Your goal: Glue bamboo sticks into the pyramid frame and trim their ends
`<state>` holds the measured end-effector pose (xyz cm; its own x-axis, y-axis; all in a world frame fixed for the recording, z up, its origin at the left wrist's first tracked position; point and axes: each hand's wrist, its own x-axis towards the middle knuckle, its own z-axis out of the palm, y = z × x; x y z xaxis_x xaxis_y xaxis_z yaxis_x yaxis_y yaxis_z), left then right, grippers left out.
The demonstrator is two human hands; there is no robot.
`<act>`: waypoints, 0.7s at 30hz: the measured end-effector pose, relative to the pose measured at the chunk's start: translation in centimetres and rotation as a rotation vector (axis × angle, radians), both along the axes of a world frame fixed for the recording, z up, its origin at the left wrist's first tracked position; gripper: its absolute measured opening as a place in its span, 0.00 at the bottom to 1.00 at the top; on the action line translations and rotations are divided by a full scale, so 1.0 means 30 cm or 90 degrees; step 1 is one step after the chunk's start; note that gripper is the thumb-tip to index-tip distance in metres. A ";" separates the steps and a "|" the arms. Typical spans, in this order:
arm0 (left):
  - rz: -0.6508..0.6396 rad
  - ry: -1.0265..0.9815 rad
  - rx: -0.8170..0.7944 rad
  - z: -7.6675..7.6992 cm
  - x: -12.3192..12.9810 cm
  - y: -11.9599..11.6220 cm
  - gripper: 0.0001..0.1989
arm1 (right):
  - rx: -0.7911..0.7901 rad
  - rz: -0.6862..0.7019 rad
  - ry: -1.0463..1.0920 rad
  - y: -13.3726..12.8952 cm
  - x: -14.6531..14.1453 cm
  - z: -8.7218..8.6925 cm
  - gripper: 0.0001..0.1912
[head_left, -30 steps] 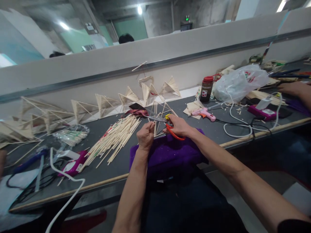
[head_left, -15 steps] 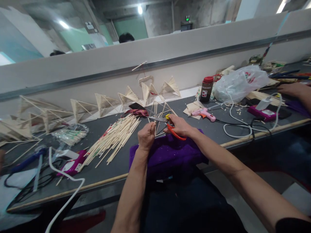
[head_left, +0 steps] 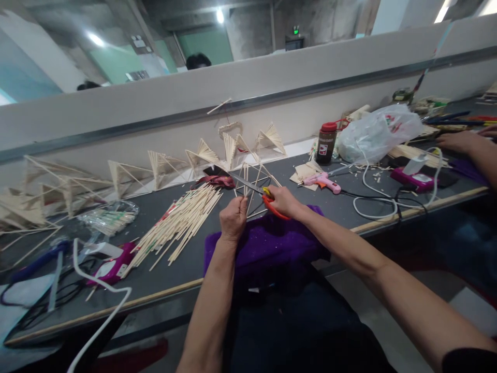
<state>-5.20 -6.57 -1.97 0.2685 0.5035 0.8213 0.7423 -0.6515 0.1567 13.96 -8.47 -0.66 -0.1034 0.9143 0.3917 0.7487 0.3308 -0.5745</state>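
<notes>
My right hand [head_left: 286, 202] is wrapped round the orange and yellow handles of scissors [head_left: 248, 183], whose blades point left and away, closed together. Just beyond my left hand [head_left: 233, 216] rises a frame of thin wooden sticks [head_left: 265, 170]. That hand is closed, with thumb and fingertips pinched on a wooden stick [head_left: 246, 187] of the frame. The scissor blades cross over the frame, above my left fingertips. Under both hands lies a purple cloth [head_left: 267, 241] at the table's front edge.
Loose wooden sticks [head_left: 180, 220] lie to the left, near a bag of sticks [head_left: 111, 217]. Finished-looking stick fans [head_left: 204, 154] line the wall. To the right are a pink glue gun [head_left: 321, 181], a bottle [head_left: 326, 144], white cables and a co-worker's hand [head_left: 458, 140].
The scissors have closed: their blades and handles were spread and are now together. My left hand keeps its pinch in nearly the same place. The whole view has shifted slightly.
</notes>
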 end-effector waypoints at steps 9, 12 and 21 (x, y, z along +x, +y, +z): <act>-0.021 -0.078 -0.010 0.016 -0.005 0.001 0.15 | 0.122 -0.080 0.169 0.017 0.055 0.009 0.11; -0.017 -0.095 -0.038 0.018 -0.007 -0.002 0.15 | 0.123 -0.106 0.168 0.013 0.066 0.018 0.13; -0.005 -0.264 -0.112 0.039 -0.020 -0.008 0.13 | 0.054 -0.073 -0.025 -0.019 0.054 0.041 0.19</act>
